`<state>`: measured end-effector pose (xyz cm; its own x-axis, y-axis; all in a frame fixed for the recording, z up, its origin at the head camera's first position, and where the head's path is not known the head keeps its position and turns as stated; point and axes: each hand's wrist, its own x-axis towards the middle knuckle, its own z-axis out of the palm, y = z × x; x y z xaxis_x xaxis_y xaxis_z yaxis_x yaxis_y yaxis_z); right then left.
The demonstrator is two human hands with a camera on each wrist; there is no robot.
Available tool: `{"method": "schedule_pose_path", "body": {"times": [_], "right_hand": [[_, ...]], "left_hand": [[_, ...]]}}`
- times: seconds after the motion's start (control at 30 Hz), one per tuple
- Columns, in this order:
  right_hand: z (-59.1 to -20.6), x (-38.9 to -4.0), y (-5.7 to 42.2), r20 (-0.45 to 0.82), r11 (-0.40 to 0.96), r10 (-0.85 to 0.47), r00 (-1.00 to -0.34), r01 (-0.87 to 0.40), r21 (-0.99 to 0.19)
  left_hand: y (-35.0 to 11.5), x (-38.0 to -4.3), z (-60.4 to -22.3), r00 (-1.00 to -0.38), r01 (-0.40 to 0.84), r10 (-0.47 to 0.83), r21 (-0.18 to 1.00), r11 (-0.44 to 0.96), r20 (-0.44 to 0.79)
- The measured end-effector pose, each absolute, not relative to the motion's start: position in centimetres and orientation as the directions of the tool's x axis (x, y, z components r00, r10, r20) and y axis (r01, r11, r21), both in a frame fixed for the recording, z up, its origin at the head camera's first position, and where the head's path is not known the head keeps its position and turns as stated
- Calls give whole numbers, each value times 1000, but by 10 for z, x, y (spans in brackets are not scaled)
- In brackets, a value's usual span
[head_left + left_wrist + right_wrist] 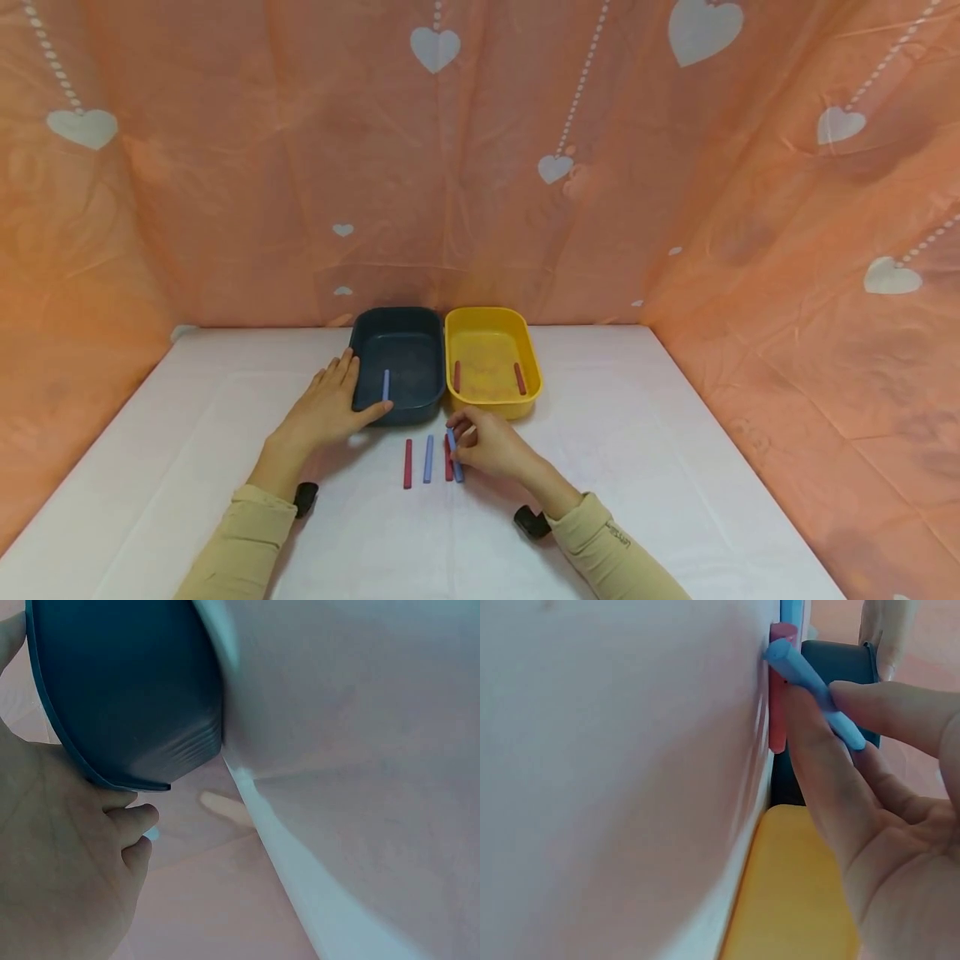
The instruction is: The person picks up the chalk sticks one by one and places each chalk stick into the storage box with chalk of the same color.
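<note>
My right hand (495, 443) pinches a blue chalk stick (799, 671) between thumb and fingers; the stick slants over a red chalk stick (778, 712) lying on the table. Left of these, another blue chalk stick (428, 458) and another red chalk stick (408, 463) lie side by side. My left hand (322, 408) rests on the left side of the dark blue bin (412, 354), fingers extended along its rim and thumb at the near edge. Inside that bin is a blue chalk stick (386, 384). The yellow bin (487, 346) holds two red chalk sticks, one at each side.
Both bins stand side by side at the back of the white-covered table (615, 433). Behind and beside it hangs an orange curtain (495, 233) with white hearts. A black wrist device (532, 522) sits under the right forearm, another (305, 498) by the left.
</note>
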<state>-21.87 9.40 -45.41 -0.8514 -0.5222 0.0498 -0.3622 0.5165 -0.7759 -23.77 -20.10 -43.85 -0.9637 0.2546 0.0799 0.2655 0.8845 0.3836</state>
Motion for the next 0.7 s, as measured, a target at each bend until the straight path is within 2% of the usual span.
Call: {"method": "schedule_pose_path", "body": {"times": [0.27,0.7], "right_hand": [[-455,-220,93,75,493,-501,-862,-356,-794],[-445,-239,77,221,250,-399,-890,-338,-908]], "left_hand": [[-200,-235,-437,-963,269,254,382,884,90],[-200,-235,-438,-962,275,252,376,885,109]]}}
